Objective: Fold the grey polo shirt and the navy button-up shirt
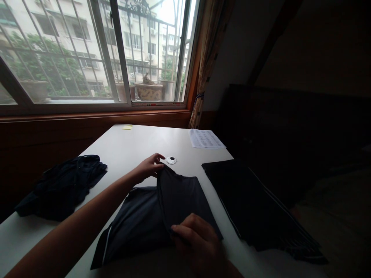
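A dark navy garment (139,224) with a thin white stripe lies on the white table (130,146) in front of me. My left hand (149,166) reaches forward and pinches the far corner of a folded-over flap of it. My right hand (198,241), close to the camera, is closed on the near end of the same flap. The flap lies as a panel across the garment's right half.
A crumpled dark garment (62,185) sits at the left. A flat folded dark piece with white stripes (255,204) lies at the right edge. A printed sheet (205,139), a yellow note (127,127) and a round cable grommet (171,160) are farther back. A barred window (95,54) is behind the table.
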Demonstrator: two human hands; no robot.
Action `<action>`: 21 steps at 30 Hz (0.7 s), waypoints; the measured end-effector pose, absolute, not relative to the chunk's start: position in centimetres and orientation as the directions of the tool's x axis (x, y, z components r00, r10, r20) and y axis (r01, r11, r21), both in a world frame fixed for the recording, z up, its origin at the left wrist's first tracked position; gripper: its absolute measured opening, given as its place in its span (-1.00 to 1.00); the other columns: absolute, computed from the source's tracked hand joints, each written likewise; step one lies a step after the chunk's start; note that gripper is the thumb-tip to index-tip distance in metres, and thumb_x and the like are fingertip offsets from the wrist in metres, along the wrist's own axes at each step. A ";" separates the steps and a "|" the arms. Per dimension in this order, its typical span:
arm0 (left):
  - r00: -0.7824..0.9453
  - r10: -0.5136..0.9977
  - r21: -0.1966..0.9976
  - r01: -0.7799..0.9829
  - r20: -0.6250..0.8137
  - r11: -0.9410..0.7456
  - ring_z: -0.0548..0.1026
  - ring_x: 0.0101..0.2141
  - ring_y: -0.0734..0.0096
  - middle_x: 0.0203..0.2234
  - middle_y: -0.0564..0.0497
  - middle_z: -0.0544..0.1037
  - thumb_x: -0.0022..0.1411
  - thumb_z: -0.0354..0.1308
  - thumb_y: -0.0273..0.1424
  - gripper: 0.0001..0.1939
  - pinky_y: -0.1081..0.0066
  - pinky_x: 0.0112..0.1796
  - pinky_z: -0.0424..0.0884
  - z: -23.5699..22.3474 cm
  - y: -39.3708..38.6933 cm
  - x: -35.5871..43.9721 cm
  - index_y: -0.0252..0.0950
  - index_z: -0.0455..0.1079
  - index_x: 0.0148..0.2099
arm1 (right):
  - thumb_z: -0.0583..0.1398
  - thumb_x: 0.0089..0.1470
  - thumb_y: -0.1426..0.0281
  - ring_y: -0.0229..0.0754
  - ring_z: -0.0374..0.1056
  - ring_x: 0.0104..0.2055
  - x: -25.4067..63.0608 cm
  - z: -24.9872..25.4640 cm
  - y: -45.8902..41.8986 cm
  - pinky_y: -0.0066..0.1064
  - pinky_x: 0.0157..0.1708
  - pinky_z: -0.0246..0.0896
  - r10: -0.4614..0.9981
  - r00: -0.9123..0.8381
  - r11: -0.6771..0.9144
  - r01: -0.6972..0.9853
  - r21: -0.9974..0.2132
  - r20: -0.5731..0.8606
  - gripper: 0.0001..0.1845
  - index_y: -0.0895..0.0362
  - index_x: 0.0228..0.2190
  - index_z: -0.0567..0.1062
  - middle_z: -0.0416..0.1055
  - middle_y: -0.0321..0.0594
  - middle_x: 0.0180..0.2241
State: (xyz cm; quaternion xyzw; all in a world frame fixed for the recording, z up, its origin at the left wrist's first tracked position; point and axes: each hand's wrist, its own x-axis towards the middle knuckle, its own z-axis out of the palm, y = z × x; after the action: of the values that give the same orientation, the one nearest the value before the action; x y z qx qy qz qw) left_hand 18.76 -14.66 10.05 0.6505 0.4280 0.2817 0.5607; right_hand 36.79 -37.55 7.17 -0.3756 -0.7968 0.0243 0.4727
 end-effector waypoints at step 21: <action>0.250 0.957 0.875 0.485 -0.147 0.008 0.44 -0.43 0.33 -0.36 0.05 0.39 -0.05 0.32 -0.06 -0.39 0.39 -0.45 0.37 6.8 -17.5 3.6 -0.31 0.41 0.00 | 0.13 0.30 0.17 -0.33 0.39 -0.45 24.8 3.7 -33.2 -0.50 -0.43 0.26 0.315 -0.817 0.947 0.238 -0.215 0.483 -0.72 0.06 -0.33 0.52 0.46 -0.40 -0.46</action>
State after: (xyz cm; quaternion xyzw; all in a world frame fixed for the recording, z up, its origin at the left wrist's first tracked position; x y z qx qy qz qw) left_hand 3.56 -17.54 6.84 0.6527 0.5523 0.2646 0.4460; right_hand 24.82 -33.15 3.67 -0.1456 -0.9503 0.0723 0.2654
